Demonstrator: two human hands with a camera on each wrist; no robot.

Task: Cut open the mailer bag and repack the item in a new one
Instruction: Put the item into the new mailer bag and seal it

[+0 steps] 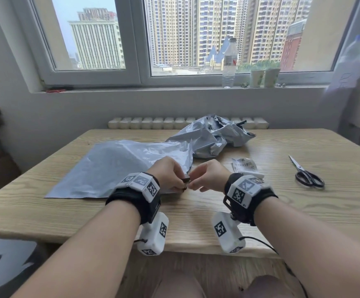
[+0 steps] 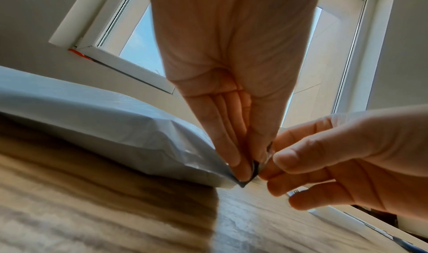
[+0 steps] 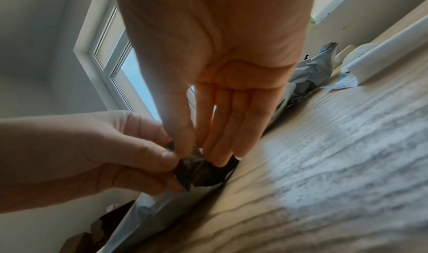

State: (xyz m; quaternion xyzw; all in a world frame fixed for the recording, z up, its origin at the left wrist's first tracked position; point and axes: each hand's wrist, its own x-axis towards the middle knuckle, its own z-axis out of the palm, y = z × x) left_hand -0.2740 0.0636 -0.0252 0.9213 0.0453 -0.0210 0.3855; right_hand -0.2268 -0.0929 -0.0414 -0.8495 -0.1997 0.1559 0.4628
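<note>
A new grey mailer bag [image 1: 114, 166] lies flat on the wooden table [image 1: 196, 216], bulging a little [image 2: 92, 121]. At its near right corner the dark inner side of the flap [image 1: 185, 180] is turned up. My left hand [image 1: 181, 184] pinches that corner between thumb and fingers [image 2: 241, 167]. My right hand [image 1: 193, 182] meets it from the right, thumb and forefinger pinching the edge of the dark flap [image 3: 199, 172]. The old mailer bag [image 1: 213, 136] lies crumpled and torn at the back of the table. Whatever is inside the new bag is hidden.
Black-handled scissors [image 1: 305, 175] lie on the table to the right. A white printed label [image 1: 244, 165] sits just beyond my right wrist. On the windowsill stand a water bottle [image 1: 229, 63] and two paper cups [image 1: 265, 77]. A radiator [image 1: 149, 123] runs behind the table.
</note>
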